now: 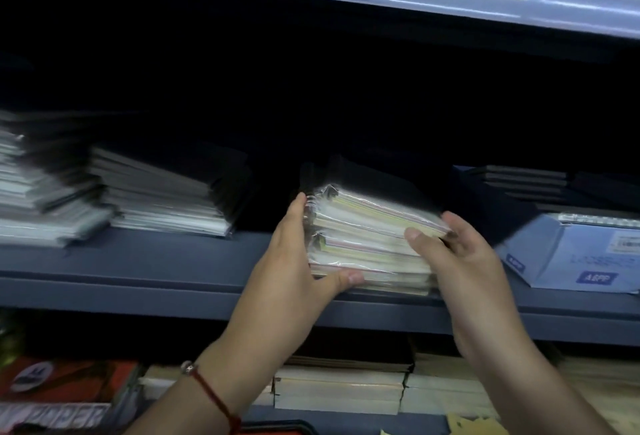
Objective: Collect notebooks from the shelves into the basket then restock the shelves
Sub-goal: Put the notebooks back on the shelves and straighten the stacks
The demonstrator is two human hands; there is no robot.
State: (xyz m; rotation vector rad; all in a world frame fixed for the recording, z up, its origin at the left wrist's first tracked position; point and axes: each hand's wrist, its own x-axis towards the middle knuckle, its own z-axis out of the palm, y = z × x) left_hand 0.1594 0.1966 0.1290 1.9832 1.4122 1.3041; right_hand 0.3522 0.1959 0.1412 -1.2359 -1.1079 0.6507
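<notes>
Both hands clasp a plastic-wrapped stack of spiral notebooks point(367, 240) on the blue-grey shelf point(173, 261): left hand point(294, 261) cupping its spiral side, right hand point(460, 261) its right end.

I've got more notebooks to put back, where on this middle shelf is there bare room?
Bare shelf board shows between the grey notebook stack and the wrapped stack held by both hands. Right of it, the blue box crowds the shelf; the far left is packed.

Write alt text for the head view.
Two bare hands, left hand and right hand, grip a plastic-wrapped stack of spiral notebooks at the front of a dark blue metal shelf. Blurred grey notebook piles lie left, a light blue box right.
</notes>
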